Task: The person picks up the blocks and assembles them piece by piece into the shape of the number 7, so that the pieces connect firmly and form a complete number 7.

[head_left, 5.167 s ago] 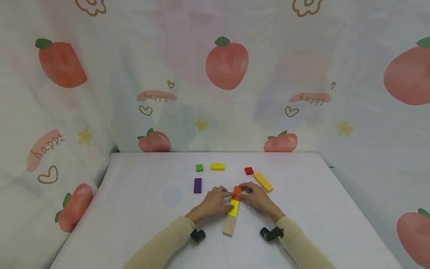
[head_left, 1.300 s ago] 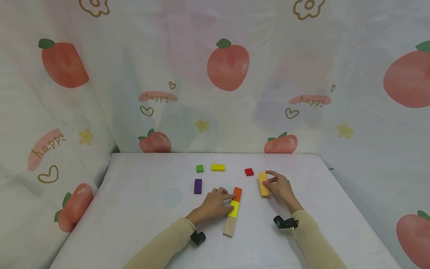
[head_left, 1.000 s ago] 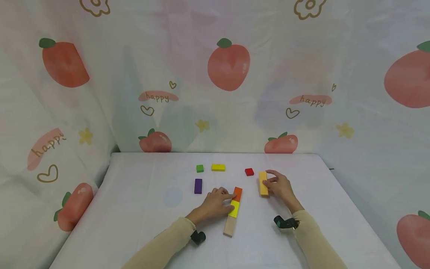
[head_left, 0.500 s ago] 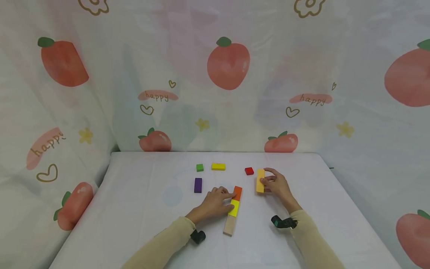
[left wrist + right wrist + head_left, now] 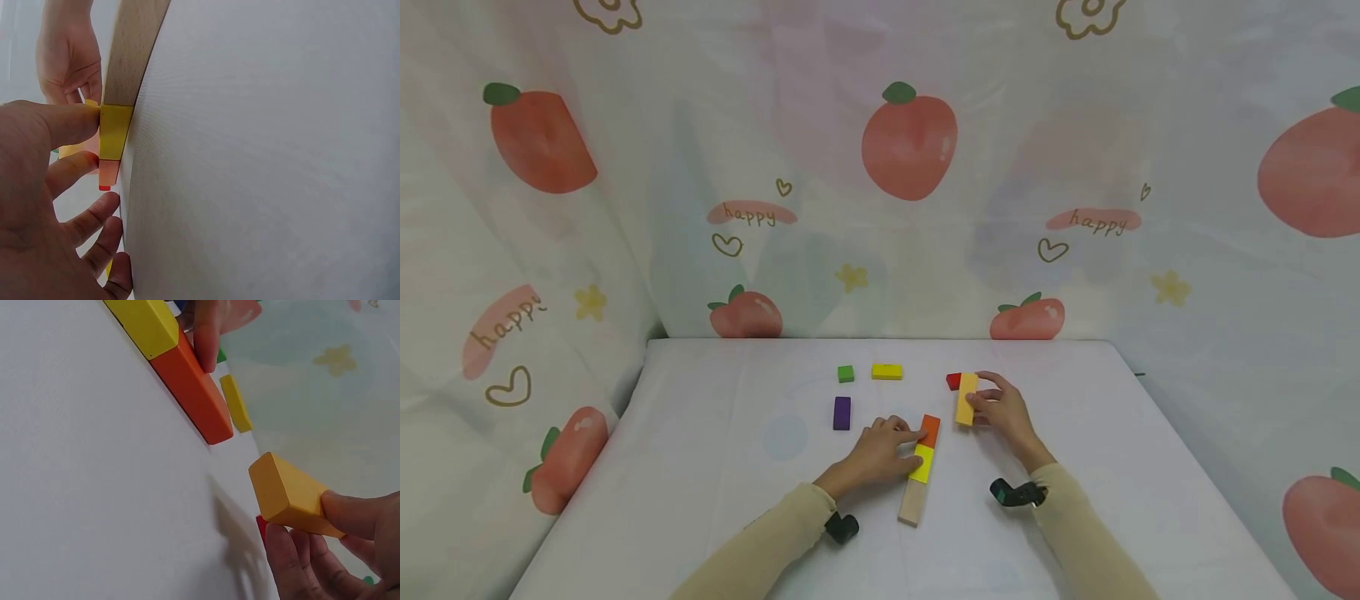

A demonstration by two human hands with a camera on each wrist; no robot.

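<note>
Three blocks lie end to end in a slanting row: orange, bright yellow and plain wood. Along the row's left side, my left hand rests its index fingertip at the orange block and its thumb against the yellow one. The left wrist view shows these fingers extended, the others spread. Up and to the right, my right hand pinches a long yellow-orange block between thumb and fingers. In the right wrist view this block is raised, its shadow falling on the white tabletop.
A red block sits partly hidden behind the held block. Toward the table's back are a green block and a flat yellow block. A purple block lies left of the row. A patterned cloth hangs behind the table.
My right hand has left the row, picked up the yellow-orange block from the right and carried it leftward, overlapping the red block. My left hand has stayed at the row.
</note>
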